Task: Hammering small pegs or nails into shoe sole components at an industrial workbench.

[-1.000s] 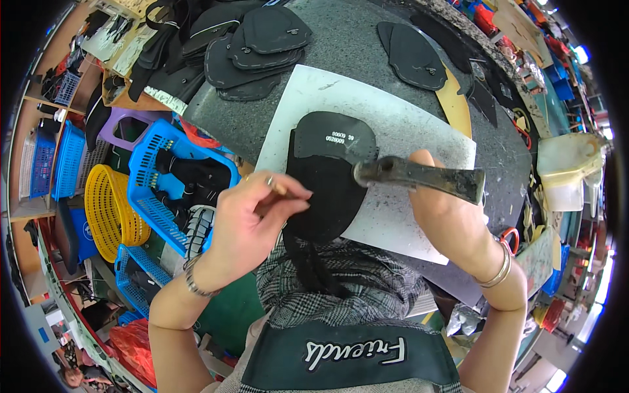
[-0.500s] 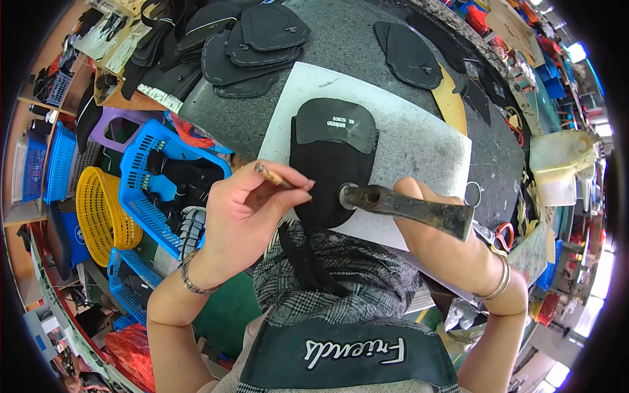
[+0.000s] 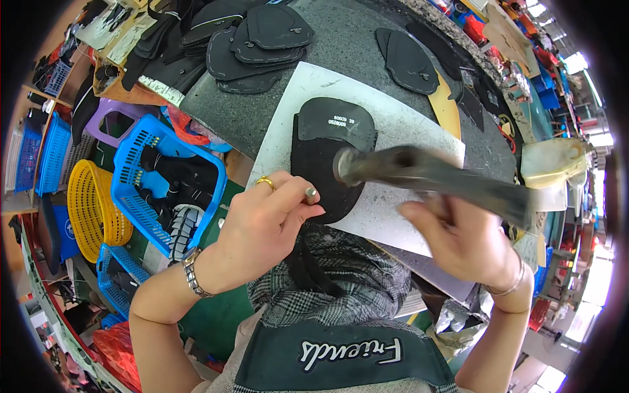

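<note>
While the hammer blurs mid-swing, entries as follows.
Hammer: head now over the black leather piece, having swung in from the right.
Right hand: wrapped round the handle.
Left hand: pinching a small metal punch at the piece's near edge.
Piece: on the white board, near edge of tabletop.
Reading: a blow is landing.

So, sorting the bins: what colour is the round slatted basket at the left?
Yellow; the basket shows best in the head view.
</note>
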Demonstrator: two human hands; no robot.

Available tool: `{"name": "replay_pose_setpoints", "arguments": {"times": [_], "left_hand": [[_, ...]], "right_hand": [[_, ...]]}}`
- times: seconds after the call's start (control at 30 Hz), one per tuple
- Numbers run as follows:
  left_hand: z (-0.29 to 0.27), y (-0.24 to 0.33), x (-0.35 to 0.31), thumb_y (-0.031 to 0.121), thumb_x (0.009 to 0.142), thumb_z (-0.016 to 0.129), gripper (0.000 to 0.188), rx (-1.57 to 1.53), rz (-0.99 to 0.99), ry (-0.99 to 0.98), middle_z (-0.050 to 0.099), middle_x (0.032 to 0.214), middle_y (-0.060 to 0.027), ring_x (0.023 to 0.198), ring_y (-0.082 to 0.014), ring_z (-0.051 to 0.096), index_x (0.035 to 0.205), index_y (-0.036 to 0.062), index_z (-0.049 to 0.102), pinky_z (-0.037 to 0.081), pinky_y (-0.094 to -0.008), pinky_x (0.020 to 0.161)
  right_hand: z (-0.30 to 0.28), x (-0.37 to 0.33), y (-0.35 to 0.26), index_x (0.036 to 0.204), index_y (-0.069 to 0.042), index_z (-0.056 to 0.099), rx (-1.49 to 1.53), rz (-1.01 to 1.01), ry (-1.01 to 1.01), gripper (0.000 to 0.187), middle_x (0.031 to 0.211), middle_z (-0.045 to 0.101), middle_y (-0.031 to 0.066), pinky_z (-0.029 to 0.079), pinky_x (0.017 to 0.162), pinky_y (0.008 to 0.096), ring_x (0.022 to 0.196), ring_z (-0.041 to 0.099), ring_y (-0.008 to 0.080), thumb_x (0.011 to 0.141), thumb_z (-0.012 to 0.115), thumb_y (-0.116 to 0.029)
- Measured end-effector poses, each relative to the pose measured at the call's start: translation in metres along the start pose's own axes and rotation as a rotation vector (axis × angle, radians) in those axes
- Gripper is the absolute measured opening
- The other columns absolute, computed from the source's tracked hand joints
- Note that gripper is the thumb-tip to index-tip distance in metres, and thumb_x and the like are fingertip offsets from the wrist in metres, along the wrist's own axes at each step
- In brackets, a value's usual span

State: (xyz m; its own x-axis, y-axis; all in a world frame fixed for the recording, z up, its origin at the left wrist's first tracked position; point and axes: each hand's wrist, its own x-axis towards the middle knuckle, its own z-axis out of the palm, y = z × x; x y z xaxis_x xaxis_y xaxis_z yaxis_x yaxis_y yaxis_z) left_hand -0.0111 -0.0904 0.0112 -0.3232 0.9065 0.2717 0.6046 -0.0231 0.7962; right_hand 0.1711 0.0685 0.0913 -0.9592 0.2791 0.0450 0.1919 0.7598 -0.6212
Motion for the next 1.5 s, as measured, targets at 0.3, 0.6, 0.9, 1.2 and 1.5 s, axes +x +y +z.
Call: {"name": "replay_pose_setpoints", "arguments": {"times": [0.3, 0.6, 0.9, 1.2, 1.5], "left_hand": [[-0.004, -0.009, 0.005, 0.000, 0.081, 0.066, 0.011, -0.247, -0.201, -0.016, 0.061, 0.074, -0.0106, 0.064, -0.0219, 0.063, 0.084, 0.0005, 0.056, 0.049, -0.0294, 0.059], [-0.008, -0.008, 0.006, -0.004, 0.083, 0.064, 0.006, -0.267, -0.177, -0.144, 0.067, 0.084, -0.0085, 0.076, -0.0137, 0.066, 0.086, -0.0027, 0.060, 0.052, -0.0254, 0.061], [-0.003, 0.003, 0.007, 0.005, 0.081, 0.066, 0.015, 0.118, 0.128, -0.102, 0.056, 0.078, -0.0119, 0.068, -0.0326, 0.059, 0.086, 0.0025, 0.052, 0.047, -0.0397, 0.055], [-0.002, -0.007, 0.013, 0.001, 0.083, 0.064, 0.007, -0.396, -0.211, -0.152, 0.065, 0.073, -0.0096, 0.066, -0.0149, 0.065, 0.085, -0.0007, 0.057, 0.049, -0.0265, 0.060], [0.003, -0.006, 0.016, -0.002, 0.083, 0.061, 0.006, -0.243, -0.014, -0.111, 0.061, 0.074, -0.0099, 0.070, -0.0196, 0.064, 0.084, 0.0008, 0.056, 0.048, -0.0288, 0.058]], "right_hand": [[0.001, -0.002, -0.001, 0.104, -0.002, 0.058, -0.665, -0.167, -0.114, 0.027, 0.068, 0.055, 0.0082, 0.046, 0.052, 0.0361, 0.057, 0.058, 0.0254, 0.078, 0.057, -0.003], [0.012, -0.005, 0.016, 0.116, 0.003, 0.051, -0.526, -0.093, -0.107, 0.041, 0.066, 0.056, 0.0135, 0.048, 0.049, 0.0388, 0.051, 0.058, 0.0297, 0.075, 0.056, 0.000], [-0.022, 0.007, -0.031, 0.103, 0.002, 0.059, -0.383, -0.109, 0.174, 0.025, 0.089, 0.058, 0.0151, 0.047, 0.068, 0.0411, 0.081, 0.059, 0.0302, 0.079, 0.063, -0.005], [-0.037, 0.004, -0.037, 0.107, 0.001, 0.059, -0.364, -0.104, 0.109, 0.027, 0.097, 0.062, 0.0111, 0.046, 0.077, 0.0306, 0.084, 0.058, 0.0202, 0.081, 0.065, 0.004], [-0.030, 0.009, -0.033, 0.112, -0.001, 0.056, -0.474, -0.248, -0.042, 0.039, 0.085, 0.058, 0.0105, 0.043, 0.063, 0.0333, 0.073, 0.059, 0.0234, 0.075, 0.066, 0.005]]}}
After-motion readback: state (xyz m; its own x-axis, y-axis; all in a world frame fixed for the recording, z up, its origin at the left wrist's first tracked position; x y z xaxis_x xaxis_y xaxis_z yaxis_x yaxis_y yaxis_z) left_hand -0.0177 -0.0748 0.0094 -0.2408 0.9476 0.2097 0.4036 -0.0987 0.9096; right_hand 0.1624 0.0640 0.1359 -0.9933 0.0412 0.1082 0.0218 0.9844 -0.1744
